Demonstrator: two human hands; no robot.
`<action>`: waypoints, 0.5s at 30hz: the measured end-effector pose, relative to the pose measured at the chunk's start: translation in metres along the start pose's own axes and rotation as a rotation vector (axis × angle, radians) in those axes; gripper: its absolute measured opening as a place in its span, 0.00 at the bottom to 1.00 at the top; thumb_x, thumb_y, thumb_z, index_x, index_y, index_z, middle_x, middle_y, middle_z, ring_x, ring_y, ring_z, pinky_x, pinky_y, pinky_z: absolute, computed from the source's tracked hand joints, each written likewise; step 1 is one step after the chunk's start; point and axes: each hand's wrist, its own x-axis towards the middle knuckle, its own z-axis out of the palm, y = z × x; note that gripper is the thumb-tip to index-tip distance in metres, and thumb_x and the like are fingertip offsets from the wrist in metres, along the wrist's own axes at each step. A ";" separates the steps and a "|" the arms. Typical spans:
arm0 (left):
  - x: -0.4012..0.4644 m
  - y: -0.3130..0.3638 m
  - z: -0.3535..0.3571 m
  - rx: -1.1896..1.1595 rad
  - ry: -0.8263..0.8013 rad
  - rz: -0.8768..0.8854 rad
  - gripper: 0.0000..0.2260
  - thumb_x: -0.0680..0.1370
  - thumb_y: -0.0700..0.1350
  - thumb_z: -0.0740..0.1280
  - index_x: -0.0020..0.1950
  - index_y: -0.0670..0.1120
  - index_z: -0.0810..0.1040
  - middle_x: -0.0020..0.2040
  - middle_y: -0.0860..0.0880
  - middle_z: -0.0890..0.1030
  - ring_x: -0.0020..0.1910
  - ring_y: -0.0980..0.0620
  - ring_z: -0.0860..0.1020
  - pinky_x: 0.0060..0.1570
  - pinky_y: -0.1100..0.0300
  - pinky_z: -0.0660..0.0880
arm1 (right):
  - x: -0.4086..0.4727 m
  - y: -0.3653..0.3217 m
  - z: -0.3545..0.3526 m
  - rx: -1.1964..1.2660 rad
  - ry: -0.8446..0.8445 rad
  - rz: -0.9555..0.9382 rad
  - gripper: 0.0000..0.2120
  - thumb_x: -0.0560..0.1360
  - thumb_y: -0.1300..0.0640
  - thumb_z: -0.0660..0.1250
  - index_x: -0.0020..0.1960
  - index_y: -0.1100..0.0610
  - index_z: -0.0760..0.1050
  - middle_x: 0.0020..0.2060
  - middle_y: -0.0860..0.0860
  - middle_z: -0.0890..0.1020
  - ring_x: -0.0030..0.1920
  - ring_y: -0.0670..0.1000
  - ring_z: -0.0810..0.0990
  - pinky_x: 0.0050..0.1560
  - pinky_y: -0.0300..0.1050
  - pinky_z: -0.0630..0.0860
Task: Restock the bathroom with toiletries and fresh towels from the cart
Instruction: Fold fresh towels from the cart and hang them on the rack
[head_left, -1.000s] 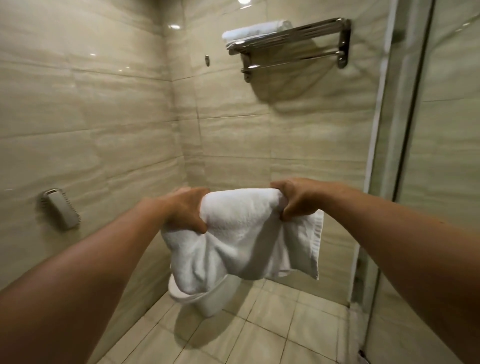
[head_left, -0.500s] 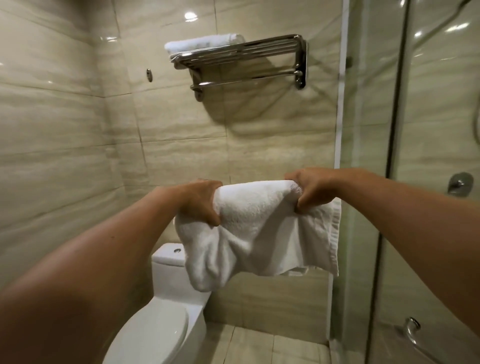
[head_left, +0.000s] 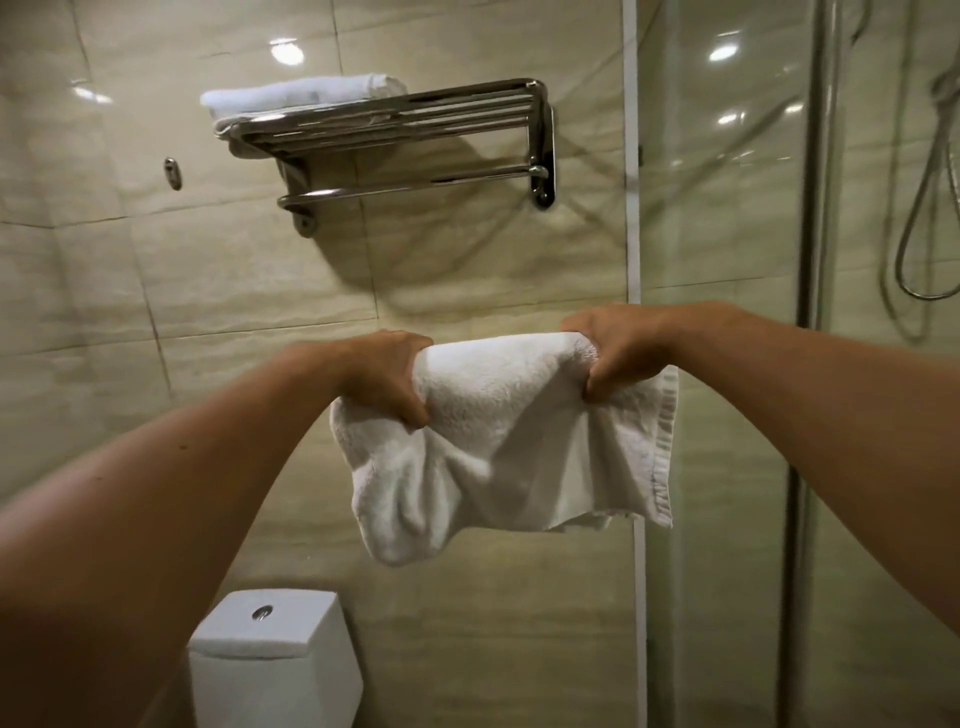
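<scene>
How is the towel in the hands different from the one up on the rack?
The held towel hangs loose and rumpled; the rack towel lies neatly folded. The held towel is gripped by the left hand and right hand, below the rack; the rack towel rests on its top shelf, at the left end. Both are white terry.

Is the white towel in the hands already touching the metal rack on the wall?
Apart. In the head view the held towel, gripped by the left hand and right hand, hangs well below the rack, with bare wall tile between them.
</scene>
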 end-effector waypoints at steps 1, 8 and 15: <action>0.011 -0.005 -0.002 0.003 0.007 0.011 0.24 0.61 0.50 0.78 0.53 0.55 0.74 0.51 0.55 0.79 0.49 0.52 0.77 0.46 0.58 0.72 | 0.009 0.003 -0.002 -0.003 0.013 0.007 0.22 0.63 0.59 0.79 0.52 0.46 0.74 0.48 0.47 0.80 0.49 0.50 0.79 0.47 0.43 0.76; 0.099 -0.045 -0.039 0.044 0.152 0.084 0.28 0.61 0.52 0.79 0.58 0.53 0.77 0.51 0.53 0.81 0.52 0.49 0.78 0.52 0.55 0.77 | 0.076 0.016 -0.047 -0.073 0.143 0.064 0.24 0.65 0.60 0.79 0.58 0.51 0.76 0.51 0.51 0.82 0.52 0.53 0.80 0.56 0.50 0.78; 0.169 -0.070 -0.089 0.060 0.267 0.162 0.27 0.59 0.55 0.79 0.55 0.54 0.75 0.49 0.53 0.79 0.47 0.50 0.77 0.45 0.56 0.73 | 0.123 0.021 -0.102 -0.106 0.263 0.101 0.21 0.66 0.61 0.78 0.51 0.45 0.73 0.49 0.50 0.81 0.49 0.52 0.80 0.48 0.46 0.77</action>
